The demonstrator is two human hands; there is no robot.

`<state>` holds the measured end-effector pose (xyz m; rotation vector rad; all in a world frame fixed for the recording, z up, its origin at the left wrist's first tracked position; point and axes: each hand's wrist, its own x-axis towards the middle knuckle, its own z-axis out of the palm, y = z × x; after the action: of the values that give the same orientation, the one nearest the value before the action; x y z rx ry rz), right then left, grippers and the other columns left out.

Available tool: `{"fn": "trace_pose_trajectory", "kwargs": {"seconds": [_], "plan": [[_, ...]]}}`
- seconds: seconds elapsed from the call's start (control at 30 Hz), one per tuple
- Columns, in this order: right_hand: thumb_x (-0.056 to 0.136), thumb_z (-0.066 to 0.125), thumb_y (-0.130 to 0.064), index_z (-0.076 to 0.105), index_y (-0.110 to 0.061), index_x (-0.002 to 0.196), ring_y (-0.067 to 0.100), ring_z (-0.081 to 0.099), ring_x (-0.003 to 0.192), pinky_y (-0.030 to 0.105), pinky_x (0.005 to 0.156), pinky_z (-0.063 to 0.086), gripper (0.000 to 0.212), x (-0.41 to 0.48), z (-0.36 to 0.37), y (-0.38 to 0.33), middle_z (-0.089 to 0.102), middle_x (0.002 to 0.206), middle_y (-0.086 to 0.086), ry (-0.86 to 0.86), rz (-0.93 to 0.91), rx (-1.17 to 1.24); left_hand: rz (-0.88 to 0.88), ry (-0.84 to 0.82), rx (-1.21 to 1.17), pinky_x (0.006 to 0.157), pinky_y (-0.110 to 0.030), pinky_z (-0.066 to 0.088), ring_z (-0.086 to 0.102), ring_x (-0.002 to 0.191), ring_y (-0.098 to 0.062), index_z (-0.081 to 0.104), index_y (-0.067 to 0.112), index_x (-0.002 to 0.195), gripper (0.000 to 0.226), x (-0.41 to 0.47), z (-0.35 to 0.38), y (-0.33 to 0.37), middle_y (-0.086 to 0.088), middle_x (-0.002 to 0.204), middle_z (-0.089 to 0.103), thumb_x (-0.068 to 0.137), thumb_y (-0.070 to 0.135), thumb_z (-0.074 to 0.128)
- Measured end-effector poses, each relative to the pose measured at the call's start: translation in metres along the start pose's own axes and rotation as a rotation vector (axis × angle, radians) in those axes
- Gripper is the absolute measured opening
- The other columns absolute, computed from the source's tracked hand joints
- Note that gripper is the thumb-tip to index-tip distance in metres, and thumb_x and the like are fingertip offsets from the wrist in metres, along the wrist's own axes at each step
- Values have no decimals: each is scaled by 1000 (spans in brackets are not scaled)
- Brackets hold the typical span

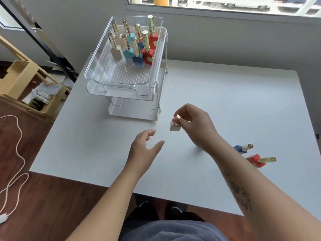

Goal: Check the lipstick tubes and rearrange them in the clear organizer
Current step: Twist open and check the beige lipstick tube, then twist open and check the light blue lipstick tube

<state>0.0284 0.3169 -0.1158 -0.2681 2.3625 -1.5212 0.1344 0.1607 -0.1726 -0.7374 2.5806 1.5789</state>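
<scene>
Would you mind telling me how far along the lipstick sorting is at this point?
Done: eight tubes stand in the organizer's top tray, grouped by colour. In hand: the right hand pinches a beige tube above the table, and the left hand is open below it. Left: a blue tube and a red tube lie on the table.

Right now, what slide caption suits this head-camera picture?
A right hand pinches a beige lipstick tube over the white table, left hand open nearby, clear organizer of upright tubes behind.
</scene>
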Motion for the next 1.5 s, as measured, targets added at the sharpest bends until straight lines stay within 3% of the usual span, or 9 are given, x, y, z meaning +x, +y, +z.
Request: {"fn": "trace_pose_trajectory", "kwargs": {"seconds": [0.17, 0.33, 0.57, 0.7, 0.87, 1.03, 1.17, 1.27, 1.5], "plan": [[86, 67, -17, 63, -18, 88, -9, 60, 75, 4, 56, 39, 5, 2, 18, 28, 67, 85, -9, -1, 78, -76, 89, -27, 529, 112, -33, 27, 22, 141, -15, 34, 25, 146, 59, -11, -11, -69, 8, 153, 34, 93, 45, 49], [86, 67, -15, 62, -17, 88, -12, 61, 72, 6, 57, 42, 6, 5, 36, 47, 65, 80, -13, -26, 115, -104, 82, -113, 762, 119, -40, 8, 2, 148, -23, 18, 26, 152, 67, -15, -13, -103, 5, 164, 7, 93, 51, 38], [85, 67, -16, 61, -20, 86, 8, 67, 84, 25, 71, 51, 7, 7, 53, 58, 66, 86, -9, -43, 119, -134, 88, -92, 765, 118, -37, -8, -7, 149, -20, 12, 28, 153, 69, -15, -7, -111, 6, 164, -1, 92, 52, 32], [86, 66, -16, 59, -24, 85, 8, 66, 85, 24, 68, 49, 11, 5, 56, 58, 65, 86, -9, -35, 114, -108, 93, -100, 768, 118, -37, -10, -9, 149, -19, 11, 28, 153, 69, -16, -9, -111, 6, 164, -3, 93, 51, 35], [84, 69, -15, 60, -19, 111, 15, 60, 106, 29, 93, 51, 29, -4, 53, 54, 62, 114, -4, -21, 119, -81, 107, -134, 781, 116, -35, -15, -12, 149, -17, 9, 28, 154, 70, -16, -7, -105, 5, 164, -6, 93, 49, 37], [84, 72, -21, 63, -21, 107, -1, 58, 103, 9, 86, 45, 24, -41, 33, 65, 63, 107, -13, 45, 117, -96, 261, -240, 808, 115, -33, -18, -13, 148, -13, 14, 28, 153, 68, -24, 14, -92, 10, 163, -3, 92, 49, 35], [84, 72, -21, 64, -25, 89, -1, 63, 91, 10, 76, 49, 11, -72, 17, 91, 65, 94, -17, 100, 200, -127, 331, -279, 846, 118, -40, -8, -9, 148, -16, 19, 24, 153, 69, -29, 39, -83, 6, 163, 4, 91, 50, 35], [83, 71, -21, 57, -27, 76, 1, 61, 71, 8, 61, 44, 17, -83, 3, 111, 64, 78, -10, 255, 318, -128, 339, -292, 828, 119, -41, -3, -1, 149, -20, 23, 22, 152, 70, -26, 47, -77, 3, 163, 12, 89, 49, 36], [85, 67, -21, 51, -37, 104, -5, 54, 62, 6, 52, 41, 29, -67, -10, 121, 61, 75, -6, 334, 389, -6, 364, -316, 824, 118, -33, -7, -7, 148, -12, 22, 26, 152, 70, -22, 40, -79, 8, 163, 10, 90, 51, 39]]}}
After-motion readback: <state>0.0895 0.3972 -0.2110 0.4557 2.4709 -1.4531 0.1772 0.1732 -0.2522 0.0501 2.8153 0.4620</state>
